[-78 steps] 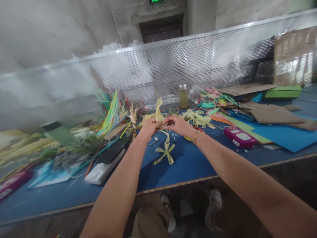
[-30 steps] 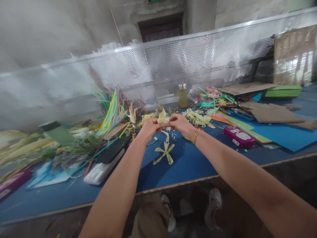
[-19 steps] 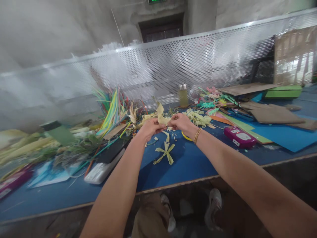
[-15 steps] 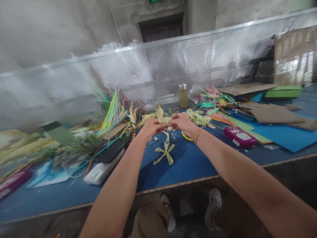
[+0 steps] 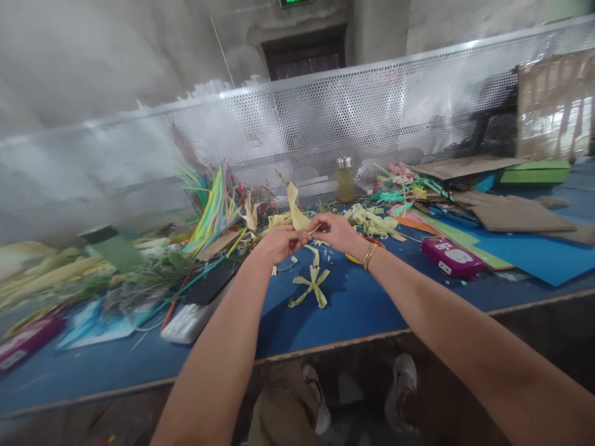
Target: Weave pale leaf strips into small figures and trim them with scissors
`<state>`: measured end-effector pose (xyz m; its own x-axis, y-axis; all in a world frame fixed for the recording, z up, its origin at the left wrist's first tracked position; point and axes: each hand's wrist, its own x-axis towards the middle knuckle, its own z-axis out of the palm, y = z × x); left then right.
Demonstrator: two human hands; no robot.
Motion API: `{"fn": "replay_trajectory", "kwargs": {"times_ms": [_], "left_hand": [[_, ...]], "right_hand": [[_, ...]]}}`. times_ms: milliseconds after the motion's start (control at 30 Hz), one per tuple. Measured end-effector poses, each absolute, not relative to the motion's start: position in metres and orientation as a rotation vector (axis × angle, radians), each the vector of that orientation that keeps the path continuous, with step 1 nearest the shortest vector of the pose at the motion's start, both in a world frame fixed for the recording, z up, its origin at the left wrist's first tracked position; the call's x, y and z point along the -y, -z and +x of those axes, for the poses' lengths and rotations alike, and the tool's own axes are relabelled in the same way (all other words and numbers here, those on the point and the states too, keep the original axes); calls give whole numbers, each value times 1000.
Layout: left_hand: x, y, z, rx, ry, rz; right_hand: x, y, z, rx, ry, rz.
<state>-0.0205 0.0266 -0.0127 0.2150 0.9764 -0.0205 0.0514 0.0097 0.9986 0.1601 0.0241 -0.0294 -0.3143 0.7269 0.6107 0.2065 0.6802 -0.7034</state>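
A pale yellow strip, which looks like dried corn husk point(image 5: 296, 210), is pinched between both hands above the blue table point(image 5: 297, 334). My left hand point(image 5: 282, 243) closes its thumb and fingers on the strip's lower part. Close against it, my right hand point(image 5: 335, 234) pinches the same strip; a gold bracelet point(image 5: 370, 256) circles that wrist. One broad end of the strip stands up above the fingers. Below the hands lies a knotted husk piece point(image 5: 312, 287) with several arms spread out. A yellow ring point(image 5: 353, 259) is partly hidden behind my right wrist.
Loose husk strips point(image 5: 372, 222) and a bottle point(image 5: 344, 178) stand behind the hands. Colourful pipe cleaners point(image 5: 214, 207) rise at left, near a white box-shaped device point(image 5: 183, 322). A magenta device point(image 5: 452, 256), blue sheets point(image 5: 534, 251) and cardboard point(image 5: 518, 217) lie right. A perforated metal panel point(image 5: 307, 118) borders the back.
My right hand has moved slightly left, closer to my left hand. The husk's upright end now stands taller and straighter. The knotted piece below has not visibly moved on the table.
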Motion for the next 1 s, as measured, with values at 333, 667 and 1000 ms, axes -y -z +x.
{"fn": "replay_trajectory", "kwargs": {"times_ms": [333,667,1000], "left_hand": [[-21,8,-21,-1099,-942,1231],[-27,18,-15,-1084,-1029,1310],[-21,15,-9,-1068,-1074,1340]], "right_hand": [[-33,32,166,1922,-604,-763],[-28,31,164,1886,-370,-880],[-27,32,161,1829,-342,-948]]}}
